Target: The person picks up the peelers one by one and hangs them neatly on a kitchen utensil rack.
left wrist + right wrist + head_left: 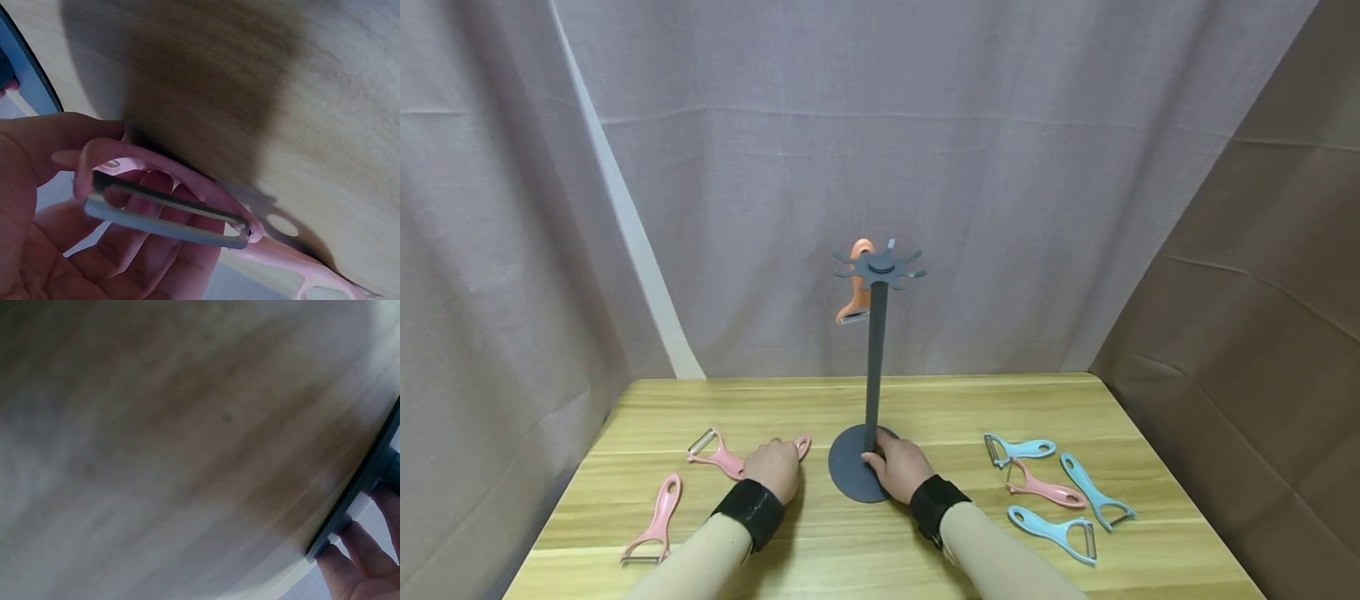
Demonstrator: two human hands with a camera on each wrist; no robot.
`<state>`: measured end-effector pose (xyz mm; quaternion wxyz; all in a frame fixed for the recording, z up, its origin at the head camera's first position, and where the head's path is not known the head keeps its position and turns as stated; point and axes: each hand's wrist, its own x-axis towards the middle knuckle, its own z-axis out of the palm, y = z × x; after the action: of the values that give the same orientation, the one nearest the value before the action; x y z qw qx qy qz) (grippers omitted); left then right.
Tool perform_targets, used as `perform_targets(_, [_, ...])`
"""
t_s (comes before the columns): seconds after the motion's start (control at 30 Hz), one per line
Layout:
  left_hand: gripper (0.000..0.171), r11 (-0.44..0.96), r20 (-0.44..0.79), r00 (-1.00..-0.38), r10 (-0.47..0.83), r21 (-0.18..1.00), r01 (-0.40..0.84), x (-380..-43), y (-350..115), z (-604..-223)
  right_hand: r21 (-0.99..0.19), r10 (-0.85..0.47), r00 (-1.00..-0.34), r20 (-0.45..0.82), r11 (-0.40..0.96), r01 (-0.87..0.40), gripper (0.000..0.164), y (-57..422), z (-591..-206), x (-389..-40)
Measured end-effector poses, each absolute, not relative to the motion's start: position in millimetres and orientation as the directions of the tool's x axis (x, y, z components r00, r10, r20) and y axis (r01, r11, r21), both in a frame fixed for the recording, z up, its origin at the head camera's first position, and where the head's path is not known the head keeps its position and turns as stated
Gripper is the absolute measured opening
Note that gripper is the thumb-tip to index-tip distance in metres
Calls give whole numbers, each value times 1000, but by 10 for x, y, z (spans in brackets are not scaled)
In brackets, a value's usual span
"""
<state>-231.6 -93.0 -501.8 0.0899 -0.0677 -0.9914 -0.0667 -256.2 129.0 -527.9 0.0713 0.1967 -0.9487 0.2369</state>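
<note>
The left grip was curled round a pink peeler (blade so close, lightness suited best) while the right grip clasped the stand low.

Head cam: sits high, faces forward and down, widest and farthest off; covers wooden table, curtain behind, left hand and right hand. Left wrist cam: very close, looks past the palm to pink peeler, wood slanted in frame. Right wrist cam: close over the wood, slanted too, fingers cut off lower right. All three share stand base; wrist views get only part of it.
</note>
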Motion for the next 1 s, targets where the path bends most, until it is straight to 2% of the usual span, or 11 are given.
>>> perform_targets(0.37, [6, 983, 205, -972, 117, 118, 144, -2311, -911, -5028, -422, -349, -908, 234, 805, -418, 22, 1280, -5259, -2561])
perform_targets(0.8, [8, 967, 210, -963, 167, 154, 201, -2320, -989, -4951, -432, -344, -911, 227, 803, -411, 21, 1296, -5286, -2568])
perform_targets(1.0, [14, 944, 245, -958, 147, 256, 210, -2382, -1054, -4762, -431, -345, -907, 240, 799, -418, 22, 1293, -5292, -2571])
